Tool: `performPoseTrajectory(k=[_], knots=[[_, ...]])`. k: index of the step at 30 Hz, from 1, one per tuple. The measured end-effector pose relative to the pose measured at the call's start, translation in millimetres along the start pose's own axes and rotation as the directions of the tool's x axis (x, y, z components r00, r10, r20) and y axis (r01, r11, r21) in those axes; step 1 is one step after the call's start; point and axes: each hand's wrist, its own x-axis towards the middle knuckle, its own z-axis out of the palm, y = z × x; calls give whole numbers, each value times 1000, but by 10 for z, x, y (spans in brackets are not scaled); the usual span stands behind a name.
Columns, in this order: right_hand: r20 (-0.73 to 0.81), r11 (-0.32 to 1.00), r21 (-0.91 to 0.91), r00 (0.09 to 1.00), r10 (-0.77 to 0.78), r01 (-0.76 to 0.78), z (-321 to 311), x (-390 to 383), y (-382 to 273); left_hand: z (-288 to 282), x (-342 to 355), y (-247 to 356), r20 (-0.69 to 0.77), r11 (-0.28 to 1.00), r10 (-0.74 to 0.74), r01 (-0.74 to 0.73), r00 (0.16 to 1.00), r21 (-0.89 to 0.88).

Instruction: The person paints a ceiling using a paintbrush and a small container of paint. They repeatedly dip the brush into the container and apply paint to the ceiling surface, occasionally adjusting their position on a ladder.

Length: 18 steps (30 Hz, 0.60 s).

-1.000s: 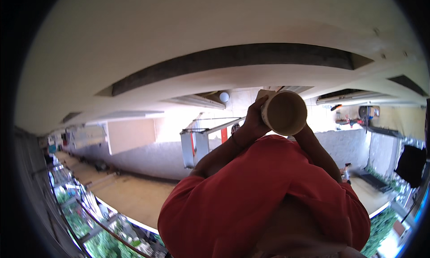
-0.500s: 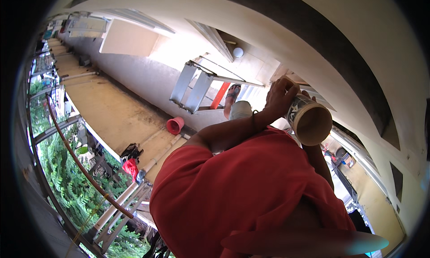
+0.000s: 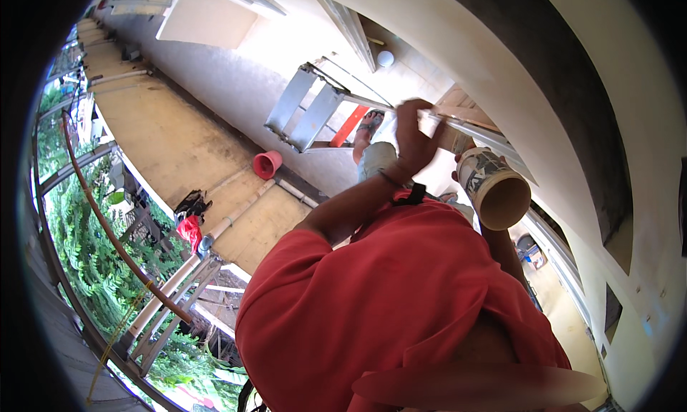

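Note:
My right hand [image 3: 459,170] is wrapped round a pale cylindrical tub [image 3: 486,171] with a patterned side and a round mouth, tilted toward me; most of that hand is behind it. My left hand [image 3: 415,140] is raised up and left of the tub, apart from it, its slightly blurred fingers bent and apart, with nothing visible in them. Beyond that hand is a wooden and white frame edge [image 3: 465,115]. Below me are my foot [image 3: 368,125] and a metal stepladder [image 3: 322,111] with a red part.
A red bucket [image 3: 266,165] stands on the tan ledge [image 3: 164,140] at left, near pipes [image 3: 243,215], a red cloth [image 3: 189,231] and a railing over foliage. A white disc [image 3: 385,58] lies on the tiled floor. A pale wall with dark recesses curves along the right.
My left hand has let go of the tub and moved up and left. The tub stays in my right hand. The view turned sharply, bringing the red bucket and foliage more into sight.

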Motion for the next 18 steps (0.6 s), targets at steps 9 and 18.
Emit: performPoseTrajectory(k=[9,18], knots=[[-196,885,-410,926,-322,221,767,-218,100,-1311,386,-2942,-54,510,-334,229,941,829],[-424,910,-404,863,-274,91,282,-597,145,-1407,606,-3415,184,464,-581,137,793,875]])
